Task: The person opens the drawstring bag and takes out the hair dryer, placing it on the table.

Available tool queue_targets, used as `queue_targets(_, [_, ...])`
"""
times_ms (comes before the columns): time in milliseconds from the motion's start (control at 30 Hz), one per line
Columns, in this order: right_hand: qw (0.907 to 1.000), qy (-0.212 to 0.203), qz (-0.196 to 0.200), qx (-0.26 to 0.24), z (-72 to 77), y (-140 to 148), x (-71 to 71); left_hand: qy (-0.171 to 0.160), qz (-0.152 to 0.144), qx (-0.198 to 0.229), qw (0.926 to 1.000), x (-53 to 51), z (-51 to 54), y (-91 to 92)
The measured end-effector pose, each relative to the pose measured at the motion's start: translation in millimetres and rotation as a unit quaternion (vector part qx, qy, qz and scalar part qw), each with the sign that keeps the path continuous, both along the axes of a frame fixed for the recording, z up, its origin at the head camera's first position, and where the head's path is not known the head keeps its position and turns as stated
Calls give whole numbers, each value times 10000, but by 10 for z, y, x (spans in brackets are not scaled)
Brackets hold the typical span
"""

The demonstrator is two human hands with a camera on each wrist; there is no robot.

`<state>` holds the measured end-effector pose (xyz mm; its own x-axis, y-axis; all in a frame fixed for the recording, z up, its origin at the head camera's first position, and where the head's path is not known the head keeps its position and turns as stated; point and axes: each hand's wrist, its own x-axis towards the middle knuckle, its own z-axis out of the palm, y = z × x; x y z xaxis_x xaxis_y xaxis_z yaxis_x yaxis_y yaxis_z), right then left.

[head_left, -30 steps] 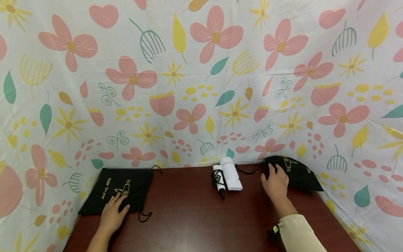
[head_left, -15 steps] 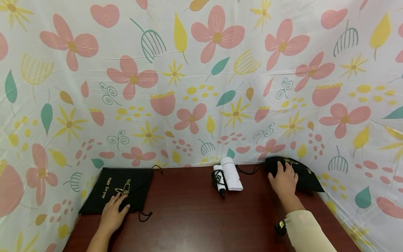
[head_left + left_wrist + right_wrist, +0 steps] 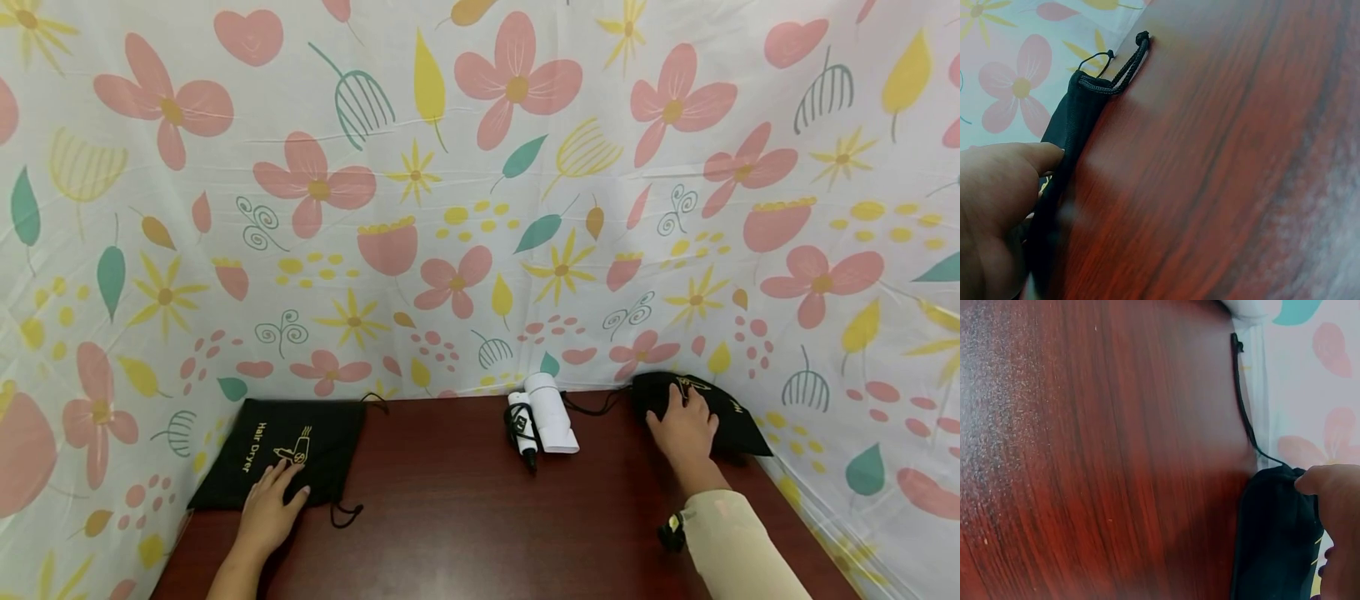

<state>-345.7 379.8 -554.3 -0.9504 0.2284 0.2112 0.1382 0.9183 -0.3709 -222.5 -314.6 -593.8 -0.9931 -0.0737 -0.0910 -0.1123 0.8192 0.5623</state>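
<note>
A flat black drawstring bag [image 3: 315, 433] marked "Hair Dryer" lies at the left of the table. My left hand [image 3: 268, 510] rests on its near part with the fingers spread. In the left wrist view the thumb touches the bag's edge, beside its drawstring [image 3: 1129, 69]. At the back right lies another black drawstring bag [image 3: 731, 421], bulging, with gold print partly covered. My right hand [image 3: 684, 429] rests on its left part, fingers spread. Seen from the right wrist, the thumb [image 3: 1313, 481] lies at the cord end of that bag [image 3: 1275, 537].
A white hair dryer [image 3: 551, 417], apparently folded, with its black cord [image 3: 517, 423] wound up, lies at the back middle of the brown table [image 3: 465, 517]. A flower-printed cloth [image 3: 450, 208] hangs around the back and sides. A black band [image 3: 671, 533] is at my right wrist.
My right hand has shifted to the right and slightly forward over the bulging bag. The left hand, both bags and the hair dryer have stayed in place.
</note>
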Motion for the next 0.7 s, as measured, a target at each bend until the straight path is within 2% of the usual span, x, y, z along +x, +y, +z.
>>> queue_targets(300, [9994,-338,80,-68,-96,87,10,-139,-31,-4,9999,-5,2,-1])
queue_targets(700, [9991,-411,125,57,-153,90,42,-138,-20,58,9999,-10,5,-2])
